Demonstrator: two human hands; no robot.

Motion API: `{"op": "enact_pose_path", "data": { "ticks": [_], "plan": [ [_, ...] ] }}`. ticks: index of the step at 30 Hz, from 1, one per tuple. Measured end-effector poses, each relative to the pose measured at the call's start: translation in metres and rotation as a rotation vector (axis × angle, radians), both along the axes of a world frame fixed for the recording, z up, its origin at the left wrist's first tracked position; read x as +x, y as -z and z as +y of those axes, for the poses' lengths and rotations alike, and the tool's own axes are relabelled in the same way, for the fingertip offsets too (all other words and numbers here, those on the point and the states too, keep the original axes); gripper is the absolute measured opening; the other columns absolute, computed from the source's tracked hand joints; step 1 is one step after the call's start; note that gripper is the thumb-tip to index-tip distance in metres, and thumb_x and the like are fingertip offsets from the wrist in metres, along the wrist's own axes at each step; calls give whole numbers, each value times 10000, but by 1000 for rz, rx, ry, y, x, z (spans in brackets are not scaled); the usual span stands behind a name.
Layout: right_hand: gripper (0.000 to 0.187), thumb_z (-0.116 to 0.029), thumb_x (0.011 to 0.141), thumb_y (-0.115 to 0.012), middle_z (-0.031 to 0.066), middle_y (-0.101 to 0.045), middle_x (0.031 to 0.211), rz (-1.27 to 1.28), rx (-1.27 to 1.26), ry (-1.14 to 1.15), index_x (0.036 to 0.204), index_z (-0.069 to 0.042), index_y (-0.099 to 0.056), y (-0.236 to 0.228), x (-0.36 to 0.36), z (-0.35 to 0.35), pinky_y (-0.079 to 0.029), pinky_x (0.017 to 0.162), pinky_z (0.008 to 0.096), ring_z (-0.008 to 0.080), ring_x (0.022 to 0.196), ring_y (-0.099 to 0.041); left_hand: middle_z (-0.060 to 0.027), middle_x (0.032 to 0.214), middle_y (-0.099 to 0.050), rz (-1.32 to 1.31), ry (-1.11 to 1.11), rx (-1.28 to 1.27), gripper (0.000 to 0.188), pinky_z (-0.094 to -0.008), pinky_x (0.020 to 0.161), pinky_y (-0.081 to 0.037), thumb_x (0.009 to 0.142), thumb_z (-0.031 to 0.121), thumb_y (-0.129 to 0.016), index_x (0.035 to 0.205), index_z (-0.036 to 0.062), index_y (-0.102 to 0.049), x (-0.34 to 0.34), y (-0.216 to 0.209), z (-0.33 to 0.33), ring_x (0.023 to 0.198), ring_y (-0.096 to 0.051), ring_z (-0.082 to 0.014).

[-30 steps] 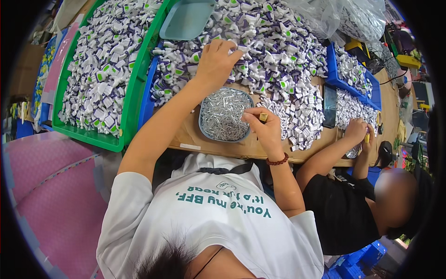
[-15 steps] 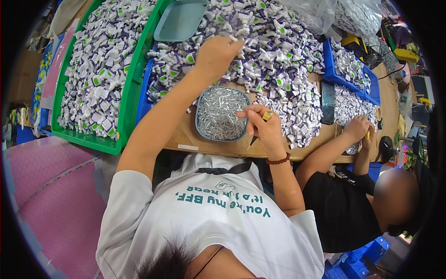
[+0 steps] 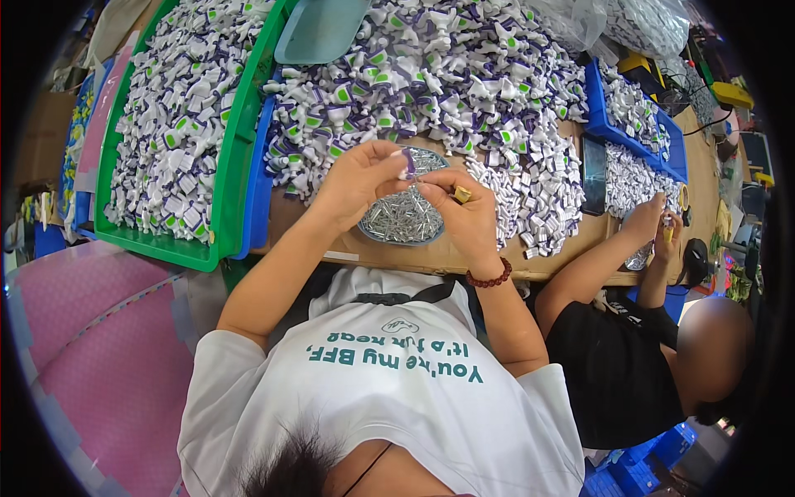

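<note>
My left hand (image 3: 358, 184) pinches a small white and purple plastic piece (image 3: 407, 164) between thumb and fingers. Close against it is my right hand (image 3: 464, 211), its fingertips pressed together on what looks like a thin metal pin, mostly hidden by the fingers. Yellow tape (image 3: 462, 195) wraps one right finger. Both hands are held over a grey tub (image 3: 403, 242) filled with shiny metal pins (image 3: 397, 217). Beyond them spreads a large heap of white and purple plastic pieces (image 3: 431, 83), some with green patches.
A green tray (image 3: 217, 224) of similar pieces stands at left, with a blue tray (image 3: 258, 182) beside it. A pale blue lid (image 3: 319, 37) lies on the heap. Small white pieces (image 3: 538, 199) lie at right. A co-worker's hands (image 3: 650, 228) work further right, near a blue bin (image 3: 609, 124).
My left hand has come back from the heap toward me, now with a plastic piece in it. My right hand has risen slightly, and the two hands have met above the tub.
</note>
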State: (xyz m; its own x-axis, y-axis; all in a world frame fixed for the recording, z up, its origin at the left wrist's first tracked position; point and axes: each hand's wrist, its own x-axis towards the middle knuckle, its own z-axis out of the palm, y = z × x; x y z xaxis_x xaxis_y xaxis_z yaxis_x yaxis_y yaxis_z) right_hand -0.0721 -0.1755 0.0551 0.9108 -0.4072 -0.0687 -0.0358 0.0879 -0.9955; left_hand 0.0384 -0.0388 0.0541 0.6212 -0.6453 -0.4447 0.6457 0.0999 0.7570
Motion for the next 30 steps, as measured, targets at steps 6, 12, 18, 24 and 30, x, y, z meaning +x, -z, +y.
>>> {"op": "enact_pose_path", "data": {
  "ticks": [6, 12, 18, 24, 30],
  "plan": [
    [91, -12, 771, -684, 46, -581, 791, 1, -161, 30, 861, -5, -671, 7, -4, 0, -424, 639, 226, 112, 730, -537, -66, 996, -610, -33, 4, -91, 290, -225, 747, -523, 870, 72, -605, 1132, -37, -540, -12, 0, 13, 819, -603, -102],
    [95, -23, 755, -695, 61, -590, 785, 9, -248, 21, 846, -9, -670, 7, -4, 2, -436, 654, 257, 154, 725, -552, -44, 956, -617, -117, 50, 0, 275, -204, 711, -495, 856, 91, -632, 1109, 4, -568, -19, -2, 14, 804, -583, -75],
    [127, 3, 782, -663, 44, -613, 824, 42, -53, 50, 907, -6, -642, 10, -7, 8, -449, 655, 231, 107, 729, -554, -38, 941, -614, -313, 98, -13, 240, -199, 708, -501, 855, 68, -623, 1085, 26, -570, -24, 2, 13, 817, -581, -81],
    [181, 7, 806, -635, 38, -640, 850, 2, 63, 102, 984, -14, -608, 10, -8, 10, -473, 652, 219, 91, 741, -588, -64, 966, -626, -190, 25, -78, 205, -222, 690, -510, 876, 49, -581, 1078, 20, -556, -34, 6, 3, 812, -609, -116],
    [137, -40, 801, -630, 100, -662, 861, 183, -326, 37, 937, -35, -631, 24, -21, -37, -492, 653, 277, 159, 721, -633, -127, 1019, -615, -81, 7, -104, 207, -251, 771, -530, 915, 67, -524, 1115, 14, -509, -31, 10, 7, 890, -627, -186]
  ]
}}
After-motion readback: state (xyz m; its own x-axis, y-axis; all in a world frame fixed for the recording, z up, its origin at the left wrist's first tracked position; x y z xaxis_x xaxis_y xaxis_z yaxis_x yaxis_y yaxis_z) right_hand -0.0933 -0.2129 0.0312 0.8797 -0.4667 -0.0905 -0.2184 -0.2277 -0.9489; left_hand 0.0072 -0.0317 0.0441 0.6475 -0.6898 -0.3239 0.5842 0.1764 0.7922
